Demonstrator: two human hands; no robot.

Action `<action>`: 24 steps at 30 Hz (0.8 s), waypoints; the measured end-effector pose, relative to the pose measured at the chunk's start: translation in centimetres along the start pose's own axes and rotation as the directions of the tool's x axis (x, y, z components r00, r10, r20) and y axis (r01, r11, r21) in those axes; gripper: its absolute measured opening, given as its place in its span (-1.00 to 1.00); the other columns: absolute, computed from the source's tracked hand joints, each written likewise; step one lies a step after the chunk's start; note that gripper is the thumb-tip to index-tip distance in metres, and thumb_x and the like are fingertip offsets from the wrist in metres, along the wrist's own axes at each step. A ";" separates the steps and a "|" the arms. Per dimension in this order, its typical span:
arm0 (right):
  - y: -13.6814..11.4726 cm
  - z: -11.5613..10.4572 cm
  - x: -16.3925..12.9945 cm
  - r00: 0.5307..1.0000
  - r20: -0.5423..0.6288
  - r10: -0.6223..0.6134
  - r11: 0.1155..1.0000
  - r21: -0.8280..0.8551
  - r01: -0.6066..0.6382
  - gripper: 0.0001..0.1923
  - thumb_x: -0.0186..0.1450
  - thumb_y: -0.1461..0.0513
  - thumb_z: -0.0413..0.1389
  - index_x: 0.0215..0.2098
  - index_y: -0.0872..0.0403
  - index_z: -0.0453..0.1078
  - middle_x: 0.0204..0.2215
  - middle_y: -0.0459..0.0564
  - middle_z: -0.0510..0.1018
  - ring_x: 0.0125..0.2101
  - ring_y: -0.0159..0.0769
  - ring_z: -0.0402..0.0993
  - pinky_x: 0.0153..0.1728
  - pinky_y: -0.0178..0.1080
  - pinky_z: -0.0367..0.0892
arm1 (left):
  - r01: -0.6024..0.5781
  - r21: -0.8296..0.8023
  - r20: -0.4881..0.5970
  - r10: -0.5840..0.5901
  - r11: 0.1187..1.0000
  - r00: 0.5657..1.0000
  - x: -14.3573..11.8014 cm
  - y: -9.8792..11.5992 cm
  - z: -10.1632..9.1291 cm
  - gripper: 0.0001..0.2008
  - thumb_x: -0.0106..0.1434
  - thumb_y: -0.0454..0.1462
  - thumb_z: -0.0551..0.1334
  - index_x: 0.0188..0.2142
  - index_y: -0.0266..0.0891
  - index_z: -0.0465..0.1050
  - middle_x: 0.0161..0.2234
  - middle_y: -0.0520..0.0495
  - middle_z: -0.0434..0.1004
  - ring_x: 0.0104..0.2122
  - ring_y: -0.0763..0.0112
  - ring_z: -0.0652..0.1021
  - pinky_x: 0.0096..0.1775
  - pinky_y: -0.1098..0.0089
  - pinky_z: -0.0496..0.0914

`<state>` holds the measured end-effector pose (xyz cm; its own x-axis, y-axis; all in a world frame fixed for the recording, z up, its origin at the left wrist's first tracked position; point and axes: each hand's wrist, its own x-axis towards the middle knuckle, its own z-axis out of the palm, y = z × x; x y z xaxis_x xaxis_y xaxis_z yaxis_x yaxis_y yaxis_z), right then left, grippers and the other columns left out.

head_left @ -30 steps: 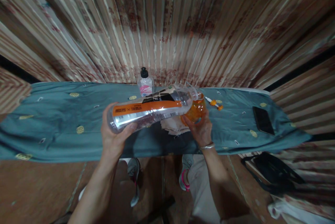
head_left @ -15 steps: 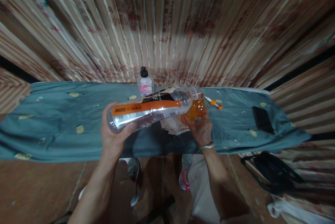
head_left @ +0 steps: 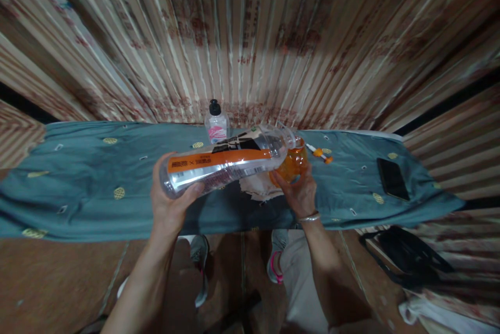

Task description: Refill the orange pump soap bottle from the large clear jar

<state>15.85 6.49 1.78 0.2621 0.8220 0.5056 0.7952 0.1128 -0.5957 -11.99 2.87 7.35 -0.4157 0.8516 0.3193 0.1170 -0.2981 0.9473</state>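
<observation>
Holding the clear bottle (head_left: 221, 163) aslant above the cloth-covered table (head_left: 82, 164), grasped near its base by the left hand (head_left: 172, 201), with its mouth right at the orange cup (head_left: 296, 163)! Clasping that cup, too, in the right hand (head_left: 300, 192). Glancing below at a crumpled pale cloth (head_left: 258, 188); just behind, at a black-capped squeeze bottle (head_left: 217, 126). Then rightward, past an orange-and-white stick-like item (head_left: 319, 153), out to a black phone (head_left: 392, 179).

The big bottle (head_left: 224, 163) is clear, its label (head_left: 213, 161) banded in orange, silver and black; the cup (head_left: 296, 166) is see-through orange. The tablecloth (head_left: 86, 167) is teal (dotted with yellow pineapple-like shapes (head_left: 119, 193)), the curtain (head_left: 234, 21) beige and brown with dark red prints (head_left: 197, 26). The small bottle (head_left: 217, 122) has a black cap (head_left: 214, 108) and pink label (head_left: 217, 134); the phone (head_left: 392, 178) is black.
</observation>
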 end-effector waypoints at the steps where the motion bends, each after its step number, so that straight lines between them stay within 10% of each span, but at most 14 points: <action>1: 0.0 0.0 0.0 1.000 -0.001 0.007 1.000 -0.004 -0.007 -0.23 0.18 -0.12 0.22 0.16 0.19 0.19 -0.08 0.30 0.60 -0.19 0.11 0.61 -0.23 -0.01 0.50 | 0.003 -0.001 -0.001 -0.003 1.000 1.000 0.0 0.0 0.0 -0.28 -0.12 -0.03 0.51 0.05 0.01 0.38 -0.07 -0.08 0.51 -0.07 0.05 0.55 0.00 0.04 0.46; 24: 0.8 0.5 0.0 0.999 -0.032 -0.008 0.999 0.032 0.009 -0.17 0.15 -0.20 0.21 0.18 0.14 0.21 -0.10 0.21 0.58 -0.23 0.02 0.60 -0.25 0.04 0.51 | -0.007 0.017 -0.002 0.007 1.000 1.000 0.0 -0.2 -0.4 -0.27 -0.11 -0.02 0.50 0.07 0.04 0.38 -0.05 -0.09 0.51 -0.06 0.04 0.54 0.03 0.01 0.47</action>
<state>16.18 6.85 0.94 0.2734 0.8029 0.5298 0.7794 0.1379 -0.6111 -12.34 2.78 7.15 -0.4169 0.8485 0.3258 0.1348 -0.2968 0.9454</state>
